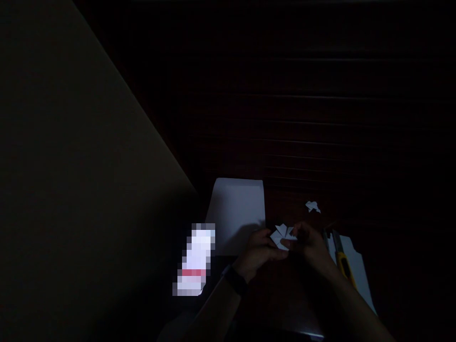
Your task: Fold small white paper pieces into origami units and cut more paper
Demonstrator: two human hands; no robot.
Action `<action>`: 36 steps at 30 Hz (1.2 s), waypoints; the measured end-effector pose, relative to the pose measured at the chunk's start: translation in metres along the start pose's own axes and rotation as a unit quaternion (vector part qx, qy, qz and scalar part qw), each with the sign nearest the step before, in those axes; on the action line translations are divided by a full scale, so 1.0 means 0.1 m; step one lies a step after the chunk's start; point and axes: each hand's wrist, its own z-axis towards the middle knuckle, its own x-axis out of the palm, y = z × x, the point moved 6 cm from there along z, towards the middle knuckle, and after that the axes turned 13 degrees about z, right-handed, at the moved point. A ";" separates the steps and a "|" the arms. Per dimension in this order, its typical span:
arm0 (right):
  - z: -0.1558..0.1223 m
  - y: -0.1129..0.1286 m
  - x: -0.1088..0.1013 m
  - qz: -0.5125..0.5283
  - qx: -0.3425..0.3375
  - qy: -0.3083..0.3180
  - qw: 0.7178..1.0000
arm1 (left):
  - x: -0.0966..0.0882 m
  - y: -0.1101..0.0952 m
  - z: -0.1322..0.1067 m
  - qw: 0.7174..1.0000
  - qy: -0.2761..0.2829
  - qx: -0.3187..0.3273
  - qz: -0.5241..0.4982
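Between my two hands is a small piece of folded white paper [281, 233], with pointed flaps sticking up along its far edge. My left hand [257, 249] pinches its left and near side, thumb stretched along the bottom. The thumb and fingers of my right hand [309, 244] grip its right side. A dark watch band circles my left wrist. Beyond my right hand lies a smaller folded paper shape [313, 206], apart from both hands. The light is dim, so the creases are hard to make out.
White sheets [240, 204] lie behind my left hand. A bright, pixelated screen [195, 261] stands at the left. On the right, a yellow utility knife [344, 263] rests on white paper [359, 270], beside another dark, slim item. A pale wall [89, 166] rises at the left.
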 end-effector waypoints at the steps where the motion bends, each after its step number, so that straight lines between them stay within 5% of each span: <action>1: 0.00 -0.01 -0.01 0.004 0.004 -0.001 1.000 | 0.01 -0.01 -0.01 1.000 0.009 -0.002 -0.005; 13: 0.04 -0.04 -0.09 -0.005 -0.010 -0.030 0.999 | 0.08 0.00 -0.05 0.995 0.062 -0.040 -0.071; 28: 0.03 -0.04 -0.03 0.006 0.019 0.005 1.000 | 0.07 -0.10 -0.04 0.999 0.019 0.024 -0.016; 36: 0.01 -0.06 -0.04 0.030 -0.003 -0.028 0.999 | 0.03 -0.12 -0.02 1.000 -0.002 0.021 -0.002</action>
